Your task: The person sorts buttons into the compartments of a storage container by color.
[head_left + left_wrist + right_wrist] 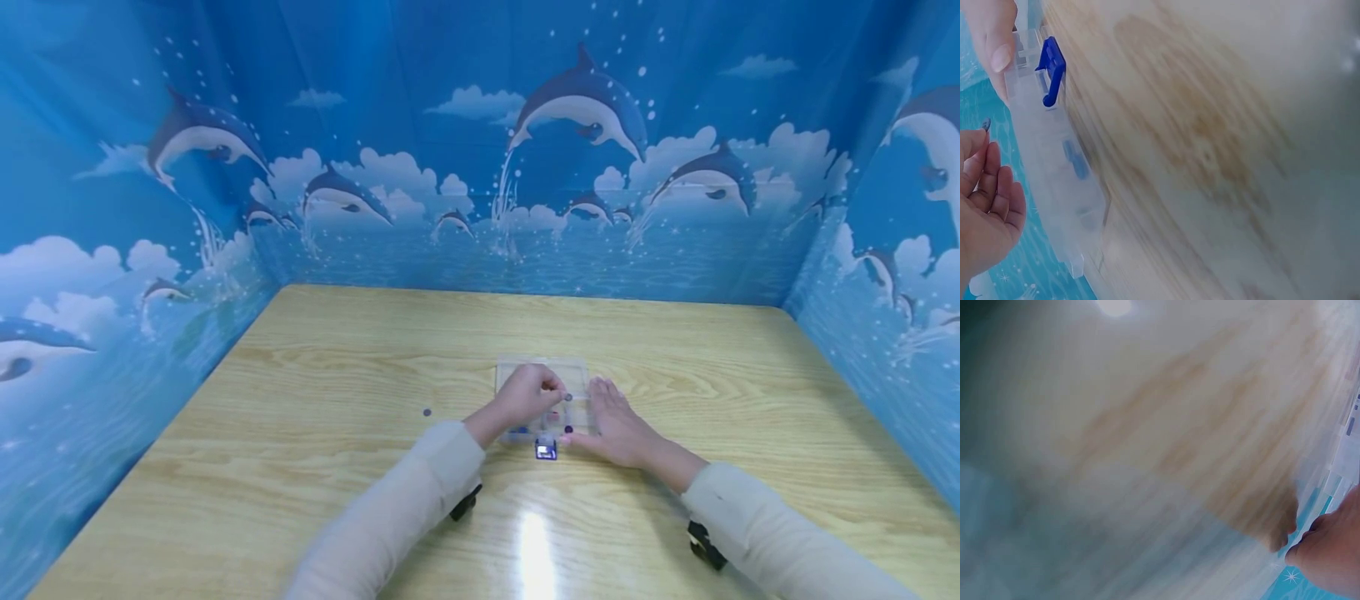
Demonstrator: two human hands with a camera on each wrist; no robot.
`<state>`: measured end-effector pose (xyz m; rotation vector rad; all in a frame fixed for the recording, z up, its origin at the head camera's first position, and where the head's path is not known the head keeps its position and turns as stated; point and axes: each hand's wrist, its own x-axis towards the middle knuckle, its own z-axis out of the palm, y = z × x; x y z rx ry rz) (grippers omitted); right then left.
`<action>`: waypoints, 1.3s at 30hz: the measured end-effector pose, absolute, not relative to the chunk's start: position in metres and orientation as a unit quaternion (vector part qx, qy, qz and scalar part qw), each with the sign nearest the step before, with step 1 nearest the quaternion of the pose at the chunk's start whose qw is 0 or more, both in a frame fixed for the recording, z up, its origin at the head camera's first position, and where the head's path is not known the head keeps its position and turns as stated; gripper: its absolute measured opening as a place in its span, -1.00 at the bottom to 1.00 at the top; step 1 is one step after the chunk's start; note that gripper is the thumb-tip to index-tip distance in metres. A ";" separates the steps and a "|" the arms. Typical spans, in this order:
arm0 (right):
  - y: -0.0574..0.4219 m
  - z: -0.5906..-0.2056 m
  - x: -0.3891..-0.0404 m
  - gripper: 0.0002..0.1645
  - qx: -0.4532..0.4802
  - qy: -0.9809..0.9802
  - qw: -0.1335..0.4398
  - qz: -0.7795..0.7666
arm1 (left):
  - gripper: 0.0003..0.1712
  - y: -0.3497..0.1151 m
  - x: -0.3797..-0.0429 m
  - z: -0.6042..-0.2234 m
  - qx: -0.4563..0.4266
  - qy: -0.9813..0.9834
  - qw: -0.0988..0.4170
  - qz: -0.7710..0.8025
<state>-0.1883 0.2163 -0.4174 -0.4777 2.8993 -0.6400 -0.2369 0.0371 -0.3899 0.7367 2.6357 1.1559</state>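
Observation:
A clear plastic compartment box [510, 372] sits mid-table, its blue latch [546, 450] at the front edge. Above it my left hand [521, 396] pinches a small dark disc-like piece [986, 124] between thumb and fingertips. Along the box's right side lies my right hand [621, 429], fingers straight, thumb by the front corner. Close to that thumb is a dark round piece [568, 429]. Inside the box I see a small red item [553, 416] and a blue item [519, 430], too small to identify. The left hand hides part of the interior.
A single dark round piece [427, 412] lies on the wooden table [337, 358], left of the box. A blue curtain [420, 167] printed with dolphins stands around the table's back and sides. Dark wrist bands show under both sleeves.

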 end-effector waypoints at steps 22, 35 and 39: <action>0.217 -0.418 -0.188 0.22 -0.167 0.960 0.062 -0.215 | -0.89 0.055 -0.235 -0.389 0.288 0.901 0.096 0.311; 0.217 -0.419 -0.188 0.23 -0.166 0.958 0.061 -0.224 | -0.91 0.058 -0.233 -0.391 0.302 0.909 0.081 0.276; 0.218 -0.419 -0.188 0.22 -0.163 0.959 0.063 -0.224 | -0.92 0.059 -0.233 -0.391 0.301 0.912 0.078 0.267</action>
